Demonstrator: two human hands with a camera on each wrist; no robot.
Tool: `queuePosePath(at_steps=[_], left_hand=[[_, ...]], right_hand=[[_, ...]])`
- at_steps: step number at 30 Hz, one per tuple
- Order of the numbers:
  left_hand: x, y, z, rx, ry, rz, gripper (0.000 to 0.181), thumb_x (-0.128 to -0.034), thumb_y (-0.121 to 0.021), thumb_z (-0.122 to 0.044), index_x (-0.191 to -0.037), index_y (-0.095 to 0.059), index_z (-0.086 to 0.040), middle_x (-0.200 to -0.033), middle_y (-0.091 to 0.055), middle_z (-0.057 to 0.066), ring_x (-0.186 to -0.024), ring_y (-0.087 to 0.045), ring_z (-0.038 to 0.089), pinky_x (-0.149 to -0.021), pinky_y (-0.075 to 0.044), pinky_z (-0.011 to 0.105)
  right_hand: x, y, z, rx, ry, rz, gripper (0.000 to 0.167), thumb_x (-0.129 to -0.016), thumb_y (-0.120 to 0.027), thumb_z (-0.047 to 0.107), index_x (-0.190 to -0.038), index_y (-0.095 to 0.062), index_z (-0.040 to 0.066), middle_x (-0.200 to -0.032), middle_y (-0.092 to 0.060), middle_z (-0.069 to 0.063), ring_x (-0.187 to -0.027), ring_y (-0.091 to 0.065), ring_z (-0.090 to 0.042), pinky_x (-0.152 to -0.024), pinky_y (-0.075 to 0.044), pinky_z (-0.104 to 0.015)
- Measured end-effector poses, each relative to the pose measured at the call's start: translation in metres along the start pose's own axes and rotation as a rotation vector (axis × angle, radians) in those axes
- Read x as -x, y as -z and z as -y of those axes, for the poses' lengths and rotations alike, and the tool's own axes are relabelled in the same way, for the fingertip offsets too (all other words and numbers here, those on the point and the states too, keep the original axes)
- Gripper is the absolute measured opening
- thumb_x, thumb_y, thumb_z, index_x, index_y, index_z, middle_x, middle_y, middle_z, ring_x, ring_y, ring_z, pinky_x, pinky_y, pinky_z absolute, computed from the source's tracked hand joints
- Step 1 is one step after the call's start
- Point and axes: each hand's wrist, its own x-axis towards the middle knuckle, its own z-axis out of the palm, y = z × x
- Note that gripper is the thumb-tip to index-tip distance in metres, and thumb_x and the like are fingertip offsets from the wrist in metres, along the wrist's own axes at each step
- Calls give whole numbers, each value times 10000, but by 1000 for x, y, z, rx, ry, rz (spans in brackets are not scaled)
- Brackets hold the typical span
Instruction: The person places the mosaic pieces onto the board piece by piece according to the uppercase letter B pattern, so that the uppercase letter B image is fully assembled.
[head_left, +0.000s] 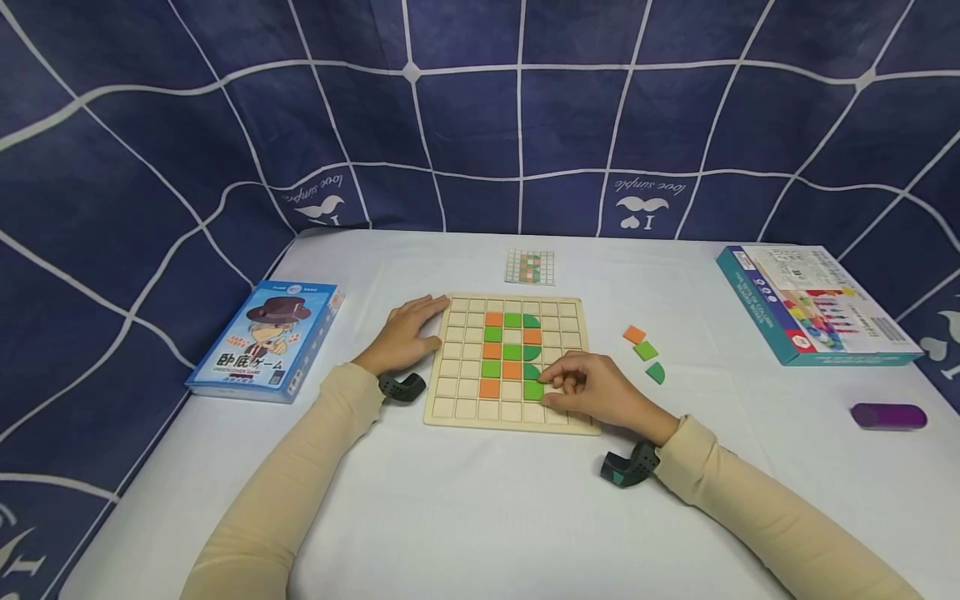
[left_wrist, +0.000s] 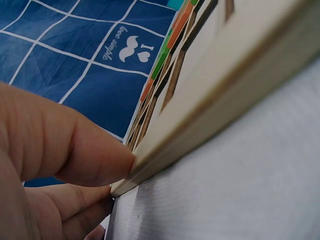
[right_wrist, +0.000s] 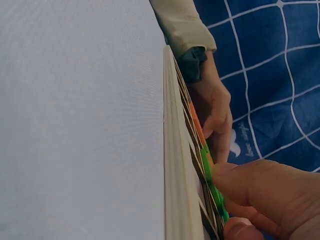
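Note:
A wooden grid board point(head_left: 455, 410) lies flat on the table, with orange squares, light green squares and dark green quarter-round tiles in its middle columns. My left hand point(head_left: 405, 337) rests along the board's left edge, fingers extended toward the far corner; in the left wrist view the thumb point(left_wrist: 95, 155) touches the rim. At the lower end of the right tile column, my right hand point(head_left: 600, 390) pinches a light green square tile point(head_left: 533, 391) between thumb and curled index finger, at a board cell. The right wrist view shows that thumb point(right_wrist: 250, 185) against green; the index fingertip is mostly hidden.
Right of the board lie a loose orange square point(head_left: 633, 334), a green square point(head_left: 646, 351) and a dark green quarter-round point(head_left: 656, 372). A small pattern card point(head_left: 530, 267) lies behind it. A blue box point(head_left: 262, 342), a teal-edged box point(head_left: 821, 304) and a purple cylinder point(head_left: 888, 416) flank the area.

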Motion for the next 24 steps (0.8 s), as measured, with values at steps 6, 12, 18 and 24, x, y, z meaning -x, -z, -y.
queuePosePath(at_steps=[6,12,18,24], left_hand=[[0,0,0,-1,-3,-3,755,-933,-591,-142,-1646,-403,16,-1726,-375,178,-1634,-241,383,-1318,-139,565],[0,0,1,-2,-5,-2,752,-936,-591,-144,-1647,-405,12,-1727,-374,174,-1634,-242,383,-1317,-141,568],[1,0,0,-2,-3,1,753,-934,-589,-140,-1648,-403,13,-1727,-372,180,-1633,-243,387,-1315,-145,569],[0,-1,1,-6,-5,-2,751,-936,-588,-140,-1648,-403,12,-1728,-373,176,-1633,-244,384,-1315,-150,563]], right_hand=[[0,3,-4,-92,1,16,206,-886,-878,47,-1073,-807,-1,-891,-653,-3,-764,-555,-96,-647,-473,-188],[0,16,-4,-227,-22,67,197,-947,-775,-18,-1139,-770,-62,-911,-678,-57,-758,-593,-112,-641,-522,-203],[2,38,-7,-271,-31,90,235,-989,-666,-46,-1203,-708,-133,-929,-687,-74,-688,-599,-130,-582,-539,-243],[6,69,-16,-250,-73,64,266,-1007,-681,-16,-1241,-680,-143,-912,-703,-37,-666,-587,-141,-562,-518,-257]])
